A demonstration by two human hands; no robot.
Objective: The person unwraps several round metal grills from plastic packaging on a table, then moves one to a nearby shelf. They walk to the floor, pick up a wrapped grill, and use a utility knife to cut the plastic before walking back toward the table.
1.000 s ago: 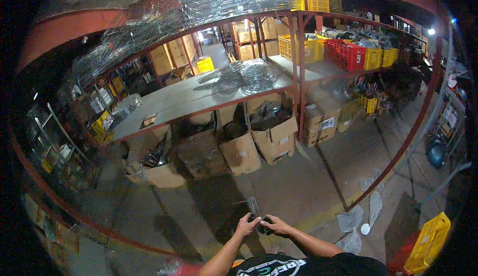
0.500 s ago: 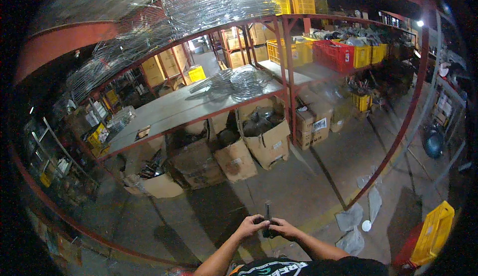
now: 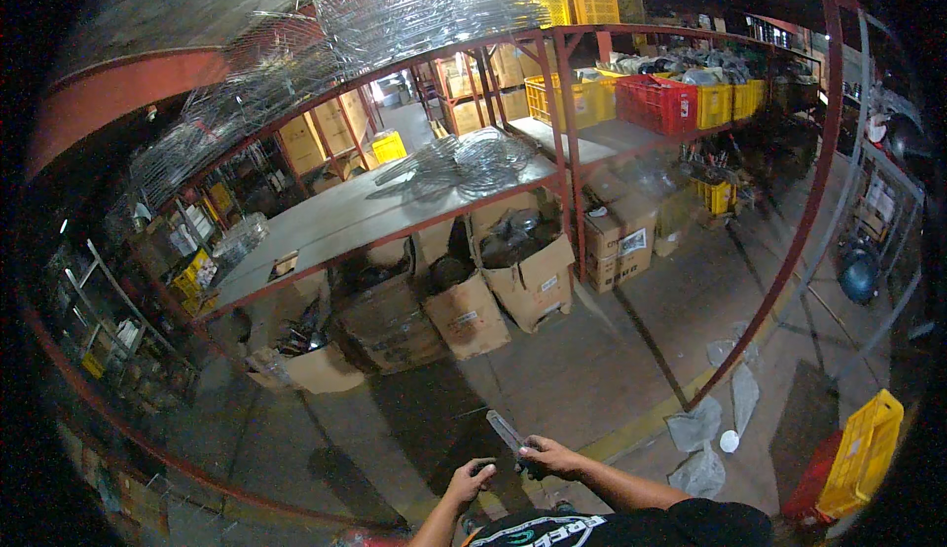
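Note:
In my right hand (image 3: 552,458) is a knife-like tool (image 3: 505,431) with a long, flat grey blade and a dark handle. The fingers are wrapped round the handle, and the blade points up and to the left. Its exact kind is too small to make out. My left hand (image 3: 468,482) hovers just left of the tool, apart from it. Its fingers are loosely bent with a gap at the thumb, and nothing shows clearly in them.
Ahead stands a red-framed rack with a grey shelf (image 3: 326,236) bearing coiled wire (image 3: 483,160). Open cardboard boxes (image 3: 469,320) line its foot. A red crate (image 3: 656,105) sits among yellow ones. Plastic bags (image 3: 695,427) and a tilted yellow crate (image 3: 860,453) lie at right.
My left hand has come off the tool and moved down and left. The tool, upright before, now leans to the left in my right hand.

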